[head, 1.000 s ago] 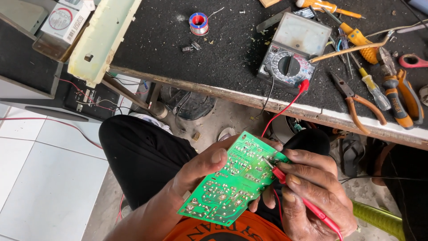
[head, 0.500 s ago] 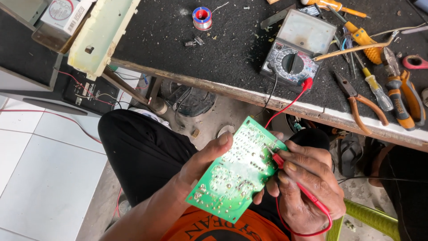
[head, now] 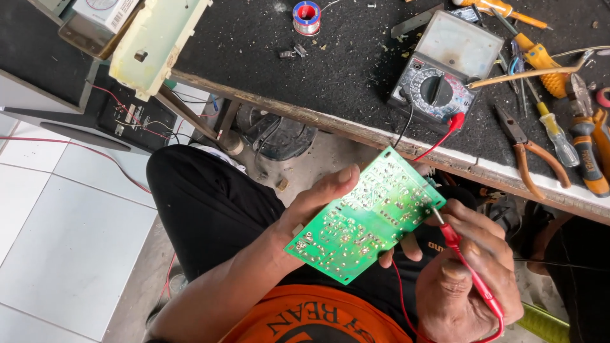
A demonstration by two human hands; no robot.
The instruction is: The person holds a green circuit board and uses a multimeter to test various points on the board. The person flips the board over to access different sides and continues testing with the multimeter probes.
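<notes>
A green circuit board (head: 365, 216), solder side up, is held over my lap. My left hand (head: 318, 200) grips it from below and the left, thumb lying along its upper edge. My right hand (head: 473, 267) holds a red test probe (head: 460, 254) like a pen, its metal tip touching the board's right edge. The probe's red lead loops down past my wrist. An analogue multimeter (head: 441, 79) lies on the black bench top above, with a red plug and a black wire in its lower edge.
Pliers (head: 527, 152), several screwdrivers (head: 553, 130) and other hand tools lie at the bench's right. A solder reel (head: 306, 16) sits at the top. A cream plastic casing (head: 152, 41) overhangs the bench's left corner. White floor tiles (head: 70, 222) lie to the left.
The view has shifted slightly, and the board with both hands sits a little higher and more to the right. The probe tip stays at the board's right edge.
</notes>
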